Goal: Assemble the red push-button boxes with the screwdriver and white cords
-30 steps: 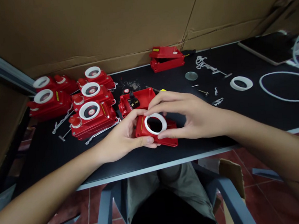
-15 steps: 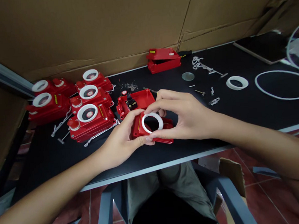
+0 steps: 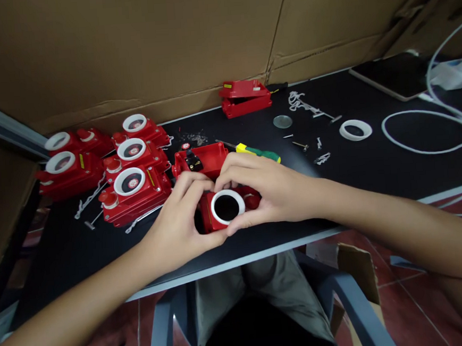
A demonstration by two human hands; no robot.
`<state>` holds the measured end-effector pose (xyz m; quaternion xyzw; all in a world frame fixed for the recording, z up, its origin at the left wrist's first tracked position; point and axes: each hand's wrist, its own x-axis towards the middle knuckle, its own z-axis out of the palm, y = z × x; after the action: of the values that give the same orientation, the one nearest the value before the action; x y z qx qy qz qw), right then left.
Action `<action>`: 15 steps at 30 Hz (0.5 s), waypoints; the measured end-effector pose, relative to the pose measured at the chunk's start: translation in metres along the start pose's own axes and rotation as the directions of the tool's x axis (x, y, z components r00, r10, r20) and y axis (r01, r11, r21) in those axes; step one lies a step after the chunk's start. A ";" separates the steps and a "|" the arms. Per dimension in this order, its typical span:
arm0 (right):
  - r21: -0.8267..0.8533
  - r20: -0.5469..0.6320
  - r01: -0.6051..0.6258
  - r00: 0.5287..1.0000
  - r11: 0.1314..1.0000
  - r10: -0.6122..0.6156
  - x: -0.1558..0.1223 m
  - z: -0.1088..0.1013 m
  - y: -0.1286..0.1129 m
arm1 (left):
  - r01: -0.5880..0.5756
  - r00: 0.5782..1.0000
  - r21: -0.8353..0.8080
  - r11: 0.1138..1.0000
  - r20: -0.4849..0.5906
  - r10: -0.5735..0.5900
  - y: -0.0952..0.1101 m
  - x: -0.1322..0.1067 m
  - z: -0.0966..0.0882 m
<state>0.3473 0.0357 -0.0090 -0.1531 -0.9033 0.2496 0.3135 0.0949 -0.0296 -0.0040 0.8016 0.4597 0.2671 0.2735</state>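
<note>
Near the front edge of the table, both hands are around a red housing cover [image 3: 207,217] with a white ring [image 3: 213,205] seated round its dark opening. My left hand [image 3: 178,217] grips the cover from the left, thumb at the near edge and fingers at the far side. My right hand [image 3: 268,191] spans the white ring between thumb and fingers. Under its palm a red knob [image 3: 252,200] shows on the cover. Just behind sits an open red housing base [image 3: 214,158] with a black switch block [image 3: 192,160] inside. A yellow-green screwdriver [image 3: 267,154] lies behind my right hand.
Several red units with white rings [image 3: 130,181] crowd the left side. Another red box [image 3: 246,98] stands by the cardboard wall [image 3: 145,52]. Rightward lie a glass disc [image 3: 282,122], screws [image 3: 301,145], a loose white ring [image 3: 355,129], a white cable [image 3: 429,152] and a tablet [image 3: 397,74].
The cover has turned and sits flatter, its red knob now showing at the right. My left fingers have shifted to the cover's far side. The screwdriver handle has come into sight.
</note>
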 end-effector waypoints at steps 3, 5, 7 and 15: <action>0.039 0.027 0.013 1.000 0.999 -0.014 0.000 -0.005 0.002 | -0.088 0.996 0.101 0.991 0.027 0.086 0.000 0.000 -0.003; 0.032 0.009 0.001 1.000 0.999 -0.001 0.000 -0.008 0.004 | -0.129 0.992 0.156 0.979 0.028 0.126 -0.001 0.000 -0.003; 0.002 -0.007 -0.006 1.000 1.000 0.006 0.000 -0.010 0.005 | -0.173 0.985 0.199 0.965 0.054 0.165 -0.003 0.001 -0.004; -0.270 -0.098 -0.012 0.995 0.963 -0.015 0.003 -0.022 0.014 | -0.293 0.955 0.301 0.908 0.138 0.262 -0.011 0.000 -0.008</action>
<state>0.3603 0.0567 -0.0003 -0.2058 -0.9123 0.1162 0.3343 0.0831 -0.0230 -0.0062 0.9040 0.3646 0.1874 0.1212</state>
